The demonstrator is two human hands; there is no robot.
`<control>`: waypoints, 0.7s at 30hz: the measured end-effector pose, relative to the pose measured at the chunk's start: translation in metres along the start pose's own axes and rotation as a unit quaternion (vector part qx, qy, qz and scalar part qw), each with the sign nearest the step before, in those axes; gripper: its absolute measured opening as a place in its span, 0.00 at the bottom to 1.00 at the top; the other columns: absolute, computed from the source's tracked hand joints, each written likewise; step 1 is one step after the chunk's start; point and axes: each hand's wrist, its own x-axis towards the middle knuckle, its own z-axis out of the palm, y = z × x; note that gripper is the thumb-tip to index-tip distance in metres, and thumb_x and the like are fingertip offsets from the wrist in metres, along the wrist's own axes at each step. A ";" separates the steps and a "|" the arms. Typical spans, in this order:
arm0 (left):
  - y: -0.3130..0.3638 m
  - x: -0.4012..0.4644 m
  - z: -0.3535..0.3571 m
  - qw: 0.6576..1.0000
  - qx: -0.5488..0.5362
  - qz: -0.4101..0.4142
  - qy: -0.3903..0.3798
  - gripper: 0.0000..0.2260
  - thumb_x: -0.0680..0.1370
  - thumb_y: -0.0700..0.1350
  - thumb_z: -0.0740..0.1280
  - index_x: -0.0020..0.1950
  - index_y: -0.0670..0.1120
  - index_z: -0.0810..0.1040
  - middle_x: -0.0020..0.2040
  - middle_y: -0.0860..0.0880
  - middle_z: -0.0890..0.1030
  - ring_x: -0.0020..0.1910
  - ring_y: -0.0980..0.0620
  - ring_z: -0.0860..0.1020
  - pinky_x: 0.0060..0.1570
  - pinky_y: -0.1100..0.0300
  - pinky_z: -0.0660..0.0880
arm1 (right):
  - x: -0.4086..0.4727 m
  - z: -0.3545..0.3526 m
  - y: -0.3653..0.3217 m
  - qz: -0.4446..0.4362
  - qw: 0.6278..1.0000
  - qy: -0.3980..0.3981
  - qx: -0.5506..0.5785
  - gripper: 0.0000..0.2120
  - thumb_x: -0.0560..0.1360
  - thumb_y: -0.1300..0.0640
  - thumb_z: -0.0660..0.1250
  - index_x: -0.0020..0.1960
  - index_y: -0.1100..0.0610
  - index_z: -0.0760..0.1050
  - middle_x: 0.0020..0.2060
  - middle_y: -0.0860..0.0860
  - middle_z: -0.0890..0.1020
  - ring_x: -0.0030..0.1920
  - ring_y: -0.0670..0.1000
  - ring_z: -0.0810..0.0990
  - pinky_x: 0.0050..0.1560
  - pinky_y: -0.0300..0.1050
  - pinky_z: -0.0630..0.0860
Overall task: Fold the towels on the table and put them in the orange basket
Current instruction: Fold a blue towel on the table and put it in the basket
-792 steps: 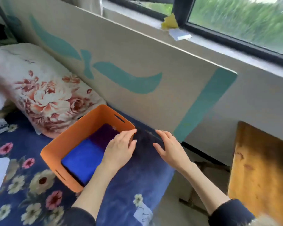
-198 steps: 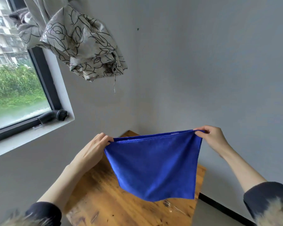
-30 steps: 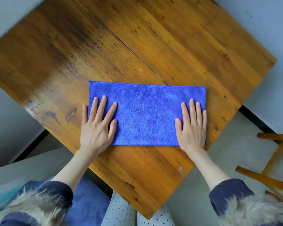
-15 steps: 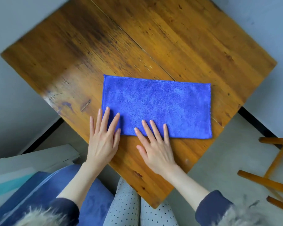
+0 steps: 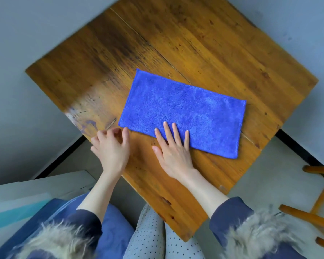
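A blue towel (image 5: 183, 111), folded into a long rectangle, lies flat on the wooden table (image 5: 213, 43). My right hand (image 5: 172, 150) lies flat with straight fingers pressing on the towel's near edge, left of its middle. My left hand (image 5: 110, 144) is at the towel's near left corner, its fingers loosely curled and its thumb tip just touching the corner. I cannot tell whether it pinches the cloth. The orange basket is out of view.
The table's near corner points at my lap. A blue bed cover (image 5: 112, 230) and a pale board (image 5: 26, 195) lie at the lower left. Wooden chair legs (image 5: 318, 199) stand on the floor at the right. Grey walls surround the table.
My left hand has slid off the towel to its near left corner and curled its fingers. My right hand stays flat on the near edge. The view has shifted, so the towel looks tilted.
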 end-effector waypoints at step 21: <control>0.046 0.049 -0.025 0.811 -0.452 -0.313 -0.200 0.10 0.75 0.36 0.66 0.55 0.40 0.71 0.52 0.44 0.73 0.48 0.47 0.75 0.45 0.58 0.73 | -0.004 -0.020 0.042 0.079 0.992 -0.063 0.071 0.28 0.79 0.44 0.52 0.75 0.43 0.44 0.76 0.46 0.39 0.75 0.52 0.35 0.69 0.66 0.37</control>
